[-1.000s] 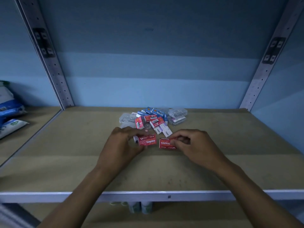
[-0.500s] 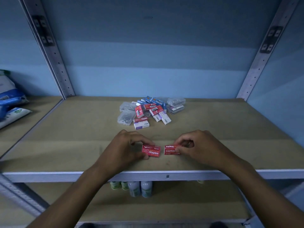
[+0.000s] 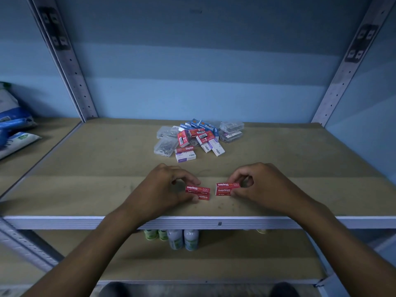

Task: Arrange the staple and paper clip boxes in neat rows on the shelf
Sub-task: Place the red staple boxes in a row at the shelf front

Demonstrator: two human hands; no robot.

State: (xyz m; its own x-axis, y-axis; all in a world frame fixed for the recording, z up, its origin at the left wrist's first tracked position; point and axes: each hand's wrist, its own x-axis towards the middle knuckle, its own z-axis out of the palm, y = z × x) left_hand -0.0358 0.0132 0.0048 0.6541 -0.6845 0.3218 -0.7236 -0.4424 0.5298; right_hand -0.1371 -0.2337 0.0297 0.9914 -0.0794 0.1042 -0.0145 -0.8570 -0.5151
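Our left hand (image 3: 165, 187) pinches a red staples box (image 3: 197, 192) near the shelf (image 3: 85, 189) front edge; just right, with a gap between, our right hand (image 3: 263, 185) pinches a second red staples box (image 3: 226, 189). Unsorted pile (image 3: 197, 139) sits behind, mid-shelf.

Two hands are seen: left hand (image 3: 164, 187), right hand (image 3: 260, 185). Two red staple boxes (image 3: 197, 192) (image 3: 227, 188) are counted near the shelf's (image 3: 85, 168) front. The pile (image 3: 194, 139) behind is not countable exactly. Four bottles (image 3: 175, 239) are counted below.
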